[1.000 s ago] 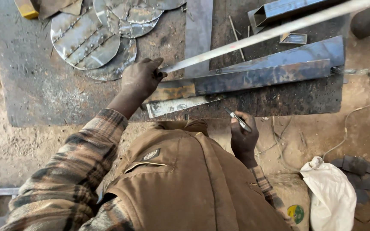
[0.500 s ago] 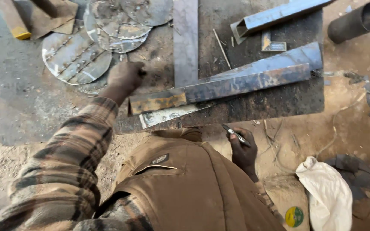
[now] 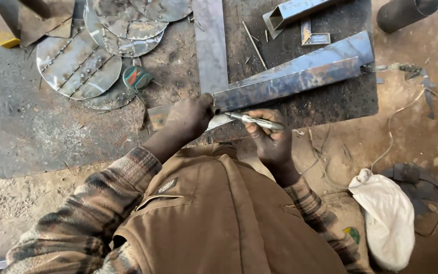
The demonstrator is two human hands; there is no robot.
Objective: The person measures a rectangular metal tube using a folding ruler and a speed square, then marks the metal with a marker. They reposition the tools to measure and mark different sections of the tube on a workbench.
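The metal marker [image 3: 255, 121] lies level in the right hand [image 3: 272, 139], whose fingers are curled round its right half, while its tip points left toward the near end of the long steel section [image 3: 300, 76]. That hand sits at the near edge of the dark steel work plate [image 3: 36, 137], just right of the left hand [image 3: 191, 115]. The left hand is closed down over the near end of the steel section, pressing on it, with a rusty flat offcut [image 3: 158, 115] showing from under its knuckles. The steel section runs from there up to the far right, ending at the plate's right edge. A flat grey bar [image 3: 210, 43] stands beside it and runs straight away to the far side. Further left, a small green and red disc [image 3: 137, 77] rests against a pile of round sheet-metal discs [image 3: 79, 66]. At the far right a square tube [image 3: 295, 10] lies slanted. On the sandy floor to the near right sits a white cloth bag [image 3: 389, 218].
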